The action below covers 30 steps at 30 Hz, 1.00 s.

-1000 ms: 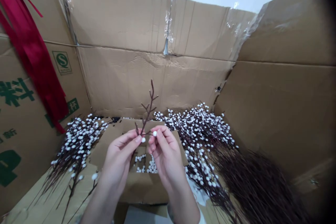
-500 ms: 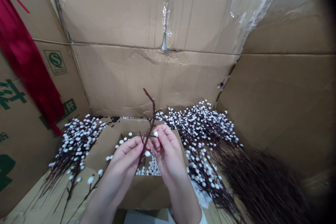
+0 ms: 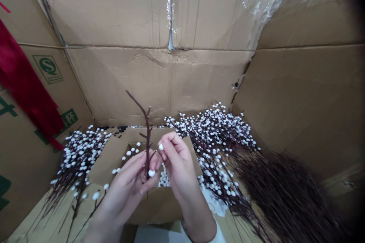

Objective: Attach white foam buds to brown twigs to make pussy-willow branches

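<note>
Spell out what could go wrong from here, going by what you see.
The small white ball pinched in the right hand could slip and perhaps drop into the open box below. The brown twig in the left hand looks thin and might bend or snap. The right forearm could brush the white-berried sprays beside it.

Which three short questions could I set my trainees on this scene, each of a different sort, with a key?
1. What is pinched between the thumb and fingers of the right hand?
2. True or false: the left hand holds a brown branch.
3. Fill the gap: the red ribbon shows at the ____ edge of the picture.

Key: 1. a white bead; 2. true; 3. left.
</note>
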### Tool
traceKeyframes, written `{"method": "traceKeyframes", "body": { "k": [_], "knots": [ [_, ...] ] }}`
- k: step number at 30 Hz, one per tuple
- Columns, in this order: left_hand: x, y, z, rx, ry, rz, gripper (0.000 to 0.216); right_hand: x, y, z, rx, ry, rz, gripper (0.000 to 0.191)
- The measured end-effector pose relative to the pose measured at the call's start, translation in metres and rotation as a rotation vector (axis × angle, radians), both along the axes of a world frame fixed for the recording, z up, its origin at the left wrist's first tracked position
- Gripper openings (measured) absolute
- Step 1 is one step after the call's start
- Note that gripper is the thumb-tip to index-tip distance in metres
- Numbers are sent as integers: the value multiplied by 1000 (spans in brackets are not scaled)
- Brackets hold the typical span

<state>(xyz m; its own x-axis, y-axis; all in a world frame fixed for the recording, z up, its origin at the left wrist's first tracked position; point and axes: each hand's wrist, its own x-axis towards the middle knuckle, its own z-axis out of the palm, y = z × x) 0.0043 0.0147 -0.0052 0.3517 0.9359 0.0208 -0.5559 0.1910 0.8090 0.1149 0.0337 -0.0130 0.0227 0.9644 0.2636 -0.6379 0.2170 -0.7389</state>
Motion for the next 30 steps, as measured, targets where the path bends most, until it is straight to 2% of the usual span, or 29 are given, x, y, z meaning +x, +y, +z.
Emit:
{"method": "traceKeyframes", "body": {
  "k": [10, 19, 26, 30],
  "knots": [
    [-1, 3, -4, -75, 68, 115, 31, -3, -3, 4, 54, -76, 82, 31],
    [0, 3, -3, 11, 192, 180, 33, -4, 3, -6, 41, -32, 121, 36],
    [4, 4, 3, 29, 217, 242, 36, -4, 2, -3, 81, -26, 115, 33],
    [1, 5, 5, 65, 261, 232, 39, -5, 1, -4, 78, -29, 112, 33]
  ]
}}
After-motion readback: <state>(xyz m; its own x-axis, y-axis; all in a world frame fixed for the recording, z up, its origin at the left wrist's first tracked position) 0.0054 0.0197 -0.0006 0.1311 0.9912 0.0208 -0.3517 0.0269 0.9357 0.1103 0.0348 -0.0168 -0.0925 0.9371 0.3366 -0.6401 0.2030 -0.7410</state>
